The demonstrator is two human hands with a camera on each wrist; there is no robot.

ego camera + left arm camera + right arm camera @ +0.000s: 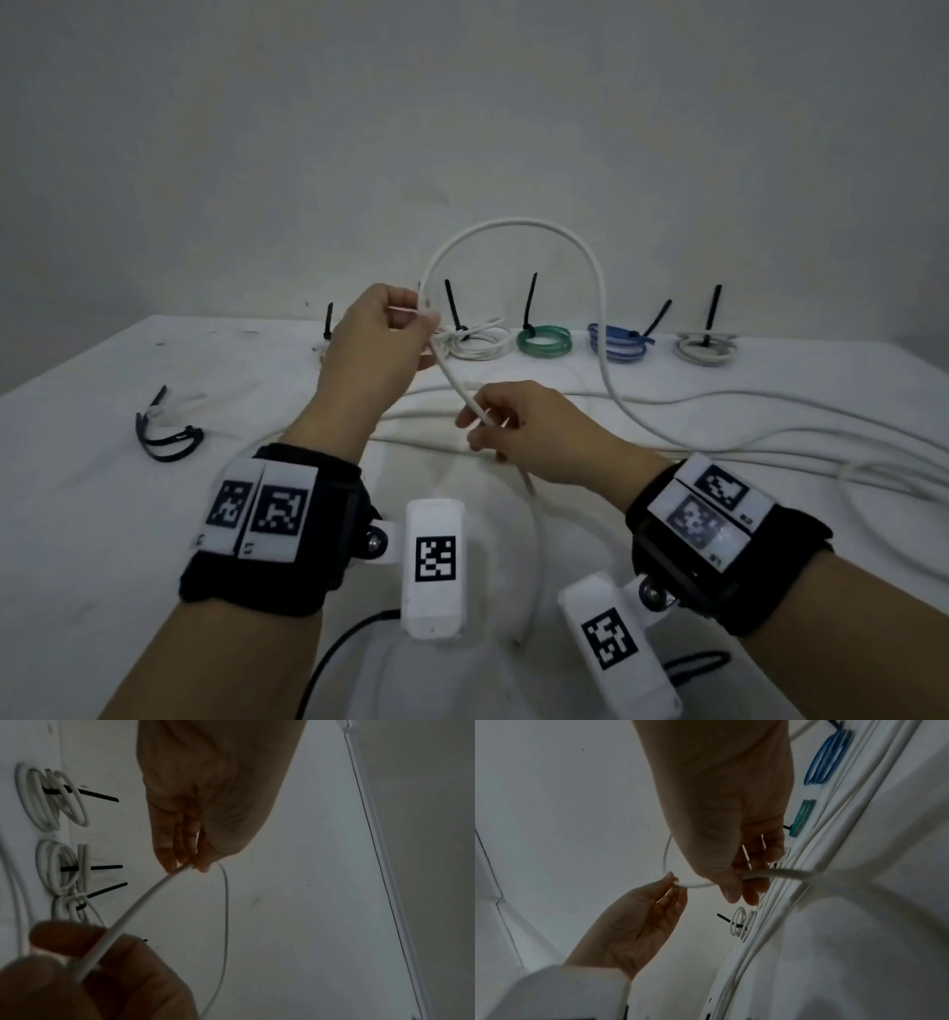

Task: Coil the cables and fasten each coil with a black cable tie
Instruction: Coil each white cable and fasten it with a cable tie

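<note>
Our left hand (377, 334) pinches the white cable (518, 224) at thumb and fingertips, raised above the table (77, 514). Our right hand (518, 426), lower and nearer, pinches the same cable, which arches up between them into one loop. Its loose length trails off right across the table. Behind stand tied coils, white (475, 342), green (544, 342), blue (616, 344) and grey (706, 348); spare black ties (167, 437) lie left.
</note>
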